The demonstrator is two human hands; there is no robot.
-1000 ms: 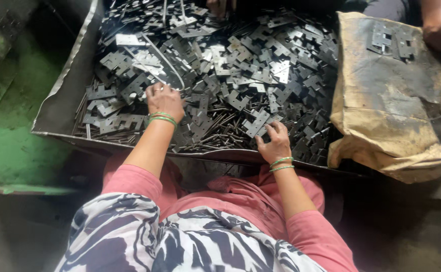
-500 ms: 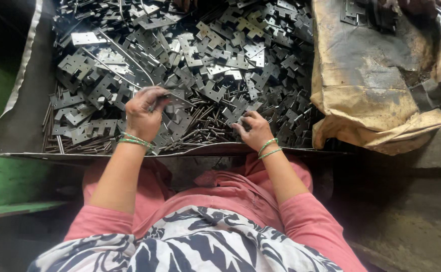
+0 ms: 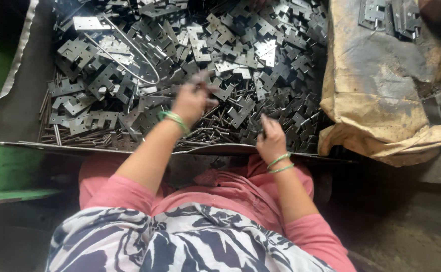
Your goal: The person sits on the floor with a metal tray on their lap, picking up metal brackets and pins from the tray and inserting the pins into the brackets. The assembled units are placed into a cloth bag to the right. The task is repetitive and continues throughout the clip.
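Left hand hovers blurred over the heaped metal hinge plates in the tray, grip unclear; right hand pinches something small. Brown sack lies right.

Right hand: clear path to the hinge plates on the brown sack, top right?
Probably yes. The right hand is low in the tray; the hinge plates lie uncovered on the sack, with only a stretch across.

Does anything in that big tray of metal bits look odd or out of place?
One thing: a bent loop of wire lies among the flat hinge plates and thin pins, unlike everything around it. The sack beside the tray is stained and crumpled.
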